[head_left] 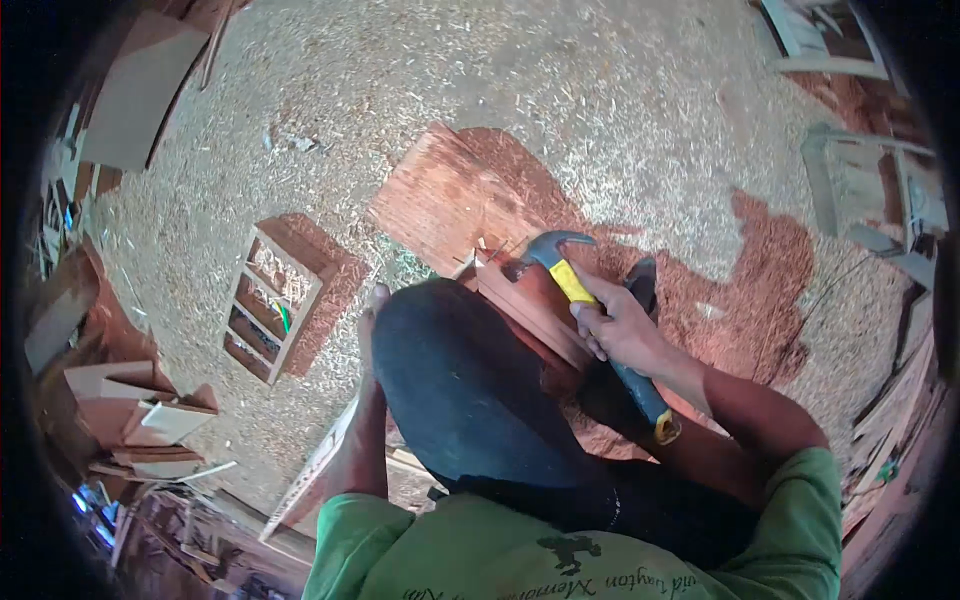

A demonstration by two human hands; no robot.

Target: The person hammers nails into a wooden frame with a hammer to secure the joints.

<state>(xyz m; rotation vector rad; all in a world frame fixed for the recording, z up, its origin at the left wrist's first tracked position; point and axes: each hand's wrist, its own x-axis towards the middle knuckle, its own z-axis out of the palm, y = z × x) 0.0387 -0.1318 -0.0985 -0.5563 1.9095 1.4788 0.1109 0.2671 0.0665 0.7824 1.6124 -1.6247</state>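
My right hand [625, 325] is wrapped round the handle of a claw hammer [565, 275], which has a dark head and a yellow band. The hammer's head is over one end of a wooden workpiece [535, 315] with raised edges. That piece lies beside my bent knee, which hides part of it. Under its far end is a wide wooden board or block [450, 195]. My left hand [375, 315] is at the left side of my knee; only a fingertip and the edge of the hand show, so its grip is hidden.
A divided wooden tray [287, 328] with small items, one of them green, stands on the shaving-covered floor at left. Wood offcuts [150, 415] are piled further left, below a leaning panel [140, 90]. Wooden frames [880, 180] stand at the right.
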